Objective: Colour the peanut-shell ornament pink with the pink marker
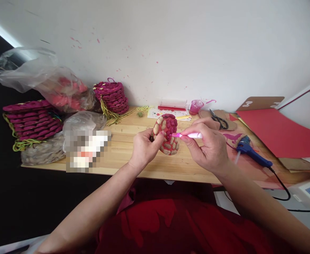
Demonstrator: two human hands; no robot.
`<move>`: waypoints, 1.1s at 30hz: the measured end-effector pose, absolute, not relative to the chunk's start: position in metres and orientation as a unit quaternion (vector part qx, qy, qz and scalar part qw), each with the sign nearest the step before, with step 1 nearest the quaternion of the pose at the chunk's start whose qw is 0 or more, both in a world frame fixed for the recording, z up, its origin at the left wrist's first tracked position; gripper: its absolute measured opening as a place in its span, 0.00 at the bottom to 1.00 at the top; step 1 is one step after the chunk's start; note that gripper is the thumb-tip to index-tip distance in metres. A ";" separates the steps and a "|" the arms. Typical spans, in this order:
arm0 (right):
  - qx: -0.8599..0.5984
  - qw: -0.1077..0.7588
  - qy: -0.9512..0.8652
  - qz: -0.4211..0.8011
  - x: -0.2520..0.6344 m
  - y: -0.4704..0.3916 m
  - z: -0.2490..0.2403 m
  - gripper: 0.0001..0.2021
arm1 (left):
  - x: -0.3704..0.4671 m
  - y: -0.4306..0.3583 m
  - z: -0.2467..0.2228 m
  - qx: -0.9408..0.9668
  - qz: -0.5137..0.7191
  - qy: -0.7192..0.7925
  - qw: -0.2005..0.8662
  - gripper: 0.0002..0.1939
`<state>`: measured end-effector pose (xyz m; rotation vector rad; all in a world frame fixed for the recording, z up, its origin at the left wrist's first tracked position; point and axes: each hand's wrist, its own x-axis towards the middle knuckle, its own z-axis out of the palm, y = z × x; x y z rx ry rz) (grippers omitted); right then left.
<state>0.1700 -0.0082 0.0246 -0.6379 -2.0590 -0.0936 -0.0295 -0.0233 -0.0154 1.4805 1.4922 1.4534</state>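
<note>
My left hand (pixel 147 146) grips the left edge of a red piece covered in peanut shells (pixel 165 134), held up over the table. Shells on its upper right are painted magenta; those at the left and bottom keep their tan colour. In my right hand (pixel 209 144) is a white-handled paintbrush (pixel 194 135), pinched between thumb and fingers. Its pink tip meets the shells near the middle of the piece. Behind stands a clear cup of magenta paint (pixel 196 107).
Black-handled scissors (pixel 219 119) and a blue glue gun (pixel 254 152) with a cord lie at right, near red card (pixel 282 134). At left are magenta peanut-shell pieces (pixel 112 97) with yellow tassels and plastic bags (pixel 62 88). A white wall rises behind.
</note>
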 end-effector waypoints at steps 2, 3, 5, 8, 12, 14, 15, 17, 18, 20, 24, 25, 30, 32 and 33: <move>-0.262 0.463 -0.846 -0.018 0.170 -0.009 0.025 0.03 | -0.030 -0.024 -0.016 0.552 0.549 0.560 0.284 0.18; -0.262 0.459 -0.849 -0.013 0.170 -0.010 0.024 0.02 | -0.030 -0.024 -0.016 0.551 0.550 0.560 0.283 0.19; -0.264 0.457 -0.849 -0.024 0.169 -0.010 0.023 0.02 | -0.030 -0.025 -0.016 0.551 0.548 0.560 0.287 0.19; -0.267 0.464 -0.843 -0.049 0.168 -0.010 0.023 0.02 | -0.029 -0.026 -0.017 0.553 0.548 0.556 0.292 0.19; -0.265 0.459 -0.847 -0.046 0.166 -0.009 0.024 0.03 | -0.028 -0.026 -0.017 0.558 0.547 0.553 0.290 0.18; -0.252 0.450 -0.855 -0.058 0.165 -0.009 0.023 0.03 | -0.028 -0.025 -0.016 0.561 0.543 0.556 0.286 0.18; -0.243 0.443 -0.861 -0.063 0.164 -0.009 0.022 0.03 | -0.029 -0.025 -0.016 0.562 0.541 0.558 0.283 0.18; -0.226 0.426 -0.874 -0.063 0.163 -0.010 0.020 0.04 | -0.029 -0.025 -0.016 0.561 0.539 0.564 0.278 0.18; -0.221 0.419 -0.879 -0.062 0.163 -0.010 0.020 0.04 | -0.029 -0.024 -0.016 0.561 0.536 0.566 0.279 0.18; -0.220 0.409 -0.884 -0.058 0.163 -0.010 0.019 0.05 | -0.029 -0.024 -0.016 0.563 0.530 0.567 0.283 0.18; -0.227 0.414 -0.880 -0.058 0.163 -0.007 0.019 0.06 | -0.029 -0.024 -0.015 0.577 0.520 0.560 0.289 0.19; -0.227 0.417 -0.879 -0.054 0.163 -0.006 0.019 0.06 | -0.029 -0.024 -0.015 0.578 0.519 0.559 0.290 0.19; -0.221 0.410 -0.883 -0.051 0.164 -0.008 0.018 0.04 | -0.031 -0.023 -0.016 0.566 0.526 0.565 0.290 0.19; -0.220 0.409 -0.884 -0.058 0.165 -0.008 0.018 0.04 | -0.031 -0.023 -0.016 0.569 0.525 0.560 0.295 0.19; -0.221 0.411 -0.882 -0.062 0.165 -0.007 0.019 0.04 | -0.031 -0.023 -0.016 0.573 0.522 0.555 0.300 0.19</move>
